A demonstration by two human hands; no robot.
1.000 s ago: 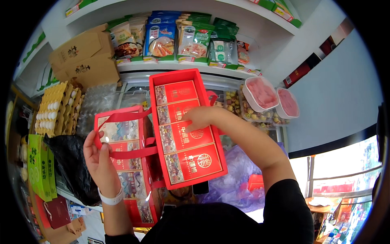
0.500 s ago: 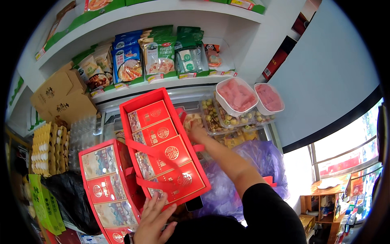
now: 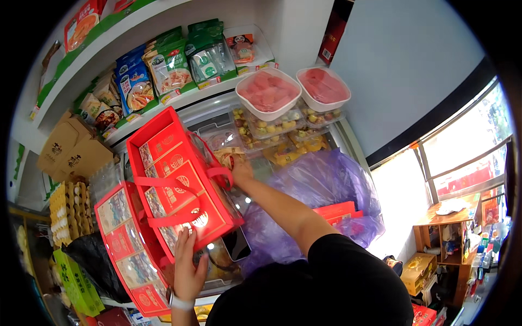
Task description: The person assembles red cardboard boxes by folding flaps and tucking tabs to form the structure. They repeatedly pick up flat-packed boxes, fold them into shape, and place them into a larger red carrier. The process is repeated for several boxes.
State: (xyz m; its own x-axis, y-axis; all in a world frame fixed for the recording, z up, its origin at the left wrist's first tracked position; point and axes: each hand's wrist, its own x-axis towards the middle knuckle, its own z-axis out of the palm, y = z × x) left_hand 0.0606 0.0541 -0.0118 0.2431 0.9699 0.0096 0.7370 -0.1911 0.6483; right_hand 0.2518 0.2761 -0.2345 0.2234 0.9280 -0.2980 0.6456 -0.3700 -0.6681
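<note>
A red gift box (image 3: 182,163) with an open top holds several red boxes with gold print, and red ribbon handles lie across it. It overlaps a second red gift box (image 3: 124,233) on its left. My left hand (image 3: 189,269), a white band at its wrist, has its fingers stretched out against the near end of the first box. Beyond that box's right side, my right hand (image 3: 239,169) has its fingers curled at a tan packet (image 3: 228,154) with a clear part. The fingertips are partly hidden.
A purple plastic bag (image 3: 315,179) with a red item lies on the freezer lid under my right arm. A phone (image 3: 236,244) lies near the boxes. Meat tubs (image 3: 269,92) stand on fruit packs. Egg trays (image 3: 70,209), cardboard boxes (image 3: 73,149) and a shelf of pouches (image 3: 168,65) surround the freezer.
The view has swung to the right. My right hand and the tan packet have come nearer relative to the meat tubs. More of the phone shows beside the gift box.
</note>
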